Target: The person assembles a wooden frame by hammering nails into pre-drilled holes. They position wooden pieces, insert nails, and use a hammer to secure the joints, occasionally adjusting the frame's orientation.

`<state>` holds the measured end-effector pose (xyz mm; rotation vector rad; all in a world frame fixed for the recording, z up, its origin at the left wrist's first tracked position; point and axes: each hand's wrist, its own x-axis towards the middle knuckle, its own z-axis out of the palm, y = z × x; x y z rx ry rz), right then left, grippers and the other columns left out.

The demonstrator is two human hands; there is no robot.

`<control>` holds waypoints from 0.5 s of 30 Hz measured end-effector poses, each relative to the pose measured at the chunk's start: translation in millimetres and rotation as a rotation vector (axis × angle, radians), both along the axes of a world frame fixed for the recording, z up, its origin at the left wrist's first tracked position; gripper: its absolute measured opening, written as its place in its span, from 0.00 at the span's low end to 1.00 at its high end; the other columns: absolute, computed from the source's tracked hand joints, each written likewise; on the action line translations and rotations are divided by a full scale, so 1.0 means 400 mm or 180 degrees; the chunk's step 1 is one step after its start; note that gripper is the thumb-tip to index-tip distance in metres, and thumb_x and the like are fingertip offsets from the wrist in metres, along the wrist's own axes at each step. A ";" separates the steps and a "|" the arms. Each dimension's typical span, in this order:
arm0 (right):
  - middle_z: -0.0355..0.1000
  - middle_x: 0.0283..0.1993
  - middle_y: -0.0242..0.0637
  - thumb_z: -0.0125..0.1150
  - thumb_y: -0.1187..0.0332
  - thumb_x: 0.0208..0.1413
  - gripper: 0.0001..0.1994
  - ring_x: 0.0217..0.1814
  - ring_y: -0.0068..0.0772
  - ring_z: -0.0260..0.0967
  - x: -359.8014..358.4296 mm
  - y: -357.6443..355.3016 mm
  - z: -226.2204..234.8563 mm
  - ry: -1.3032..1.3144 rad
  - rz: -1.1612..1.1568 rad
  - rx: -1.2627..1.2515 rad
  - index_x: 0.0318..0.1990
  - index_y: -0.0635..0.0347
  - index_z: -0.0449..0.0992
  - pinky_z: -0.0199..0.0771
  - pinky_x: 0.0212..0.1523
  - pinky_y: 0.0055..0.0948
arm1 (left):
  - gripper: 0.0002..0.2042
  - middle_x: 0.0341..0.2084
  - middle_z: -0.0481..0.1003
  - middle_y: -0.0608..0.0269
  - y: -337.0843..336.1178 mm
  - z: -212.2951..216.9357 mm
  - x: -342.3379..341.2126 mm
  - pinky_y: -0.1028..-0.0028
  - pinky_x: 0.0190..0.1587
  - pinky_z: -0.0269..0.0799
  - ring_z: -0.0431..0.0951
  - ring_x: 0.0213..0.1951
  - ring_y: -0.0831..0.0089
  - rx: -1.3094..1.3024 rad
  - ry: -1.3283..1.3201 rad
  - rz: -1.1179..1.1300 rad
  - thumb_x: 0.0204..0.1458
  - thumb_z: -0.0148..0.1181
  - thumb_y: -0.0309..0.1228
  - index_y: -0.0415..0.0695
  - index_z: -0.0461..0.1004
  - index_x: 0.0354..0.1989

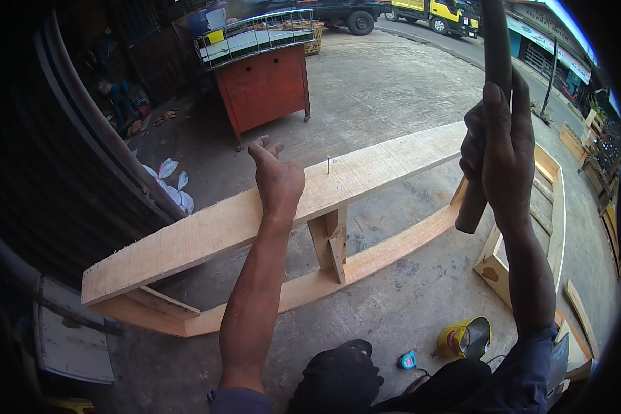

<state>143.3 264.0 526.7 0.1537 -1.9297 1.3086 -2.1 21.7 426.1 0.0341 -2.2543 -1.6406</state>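
Observation:
My right hand [500, 145] is raised at the right, its fingers wrapped round the dark wooden handle of a hammer [498, 41]. The hammer's head lies beyond the top edge, and the handle's butt end sticks out below the fist. Just above a long pale plank [386, 165] is my left hand [279, 183], fingers loosely bent with tips apart, and nothing shows in it. To its right a nail [328, 164] stands upright in the plank. Beneath, a short wooden upright [330, 241] joins the plank to a lower board [379, 259].
A second wooden frame [493, 269] stands at the right. Near my feet are a yellow tin [445, 338] and a blue tape measure [408, 360]. Farther off stands a red wheeled cart [263, 90]. A corrugated metal shutter [55, 159] runs along the left; vehicles are on the road behind.

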 end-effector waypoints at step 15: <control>0.63 0.31 0.30 0.43 0.54 0.76 0.26 0.23 0.21 0.66 0.052 -0.044 -0.125 -0.2837 0.1012 -0.0389 0.71 0.63 0.56 0.76 0.21 0.25 | 0.30 0.59 0.70 0.42 0.008 0.024 0.016 0.62 0.72 0.56 0.69 0.65 0.56 -0.0033 0.0036 0.0062 0.52 0.41 0.11 0.37 0.52 0.67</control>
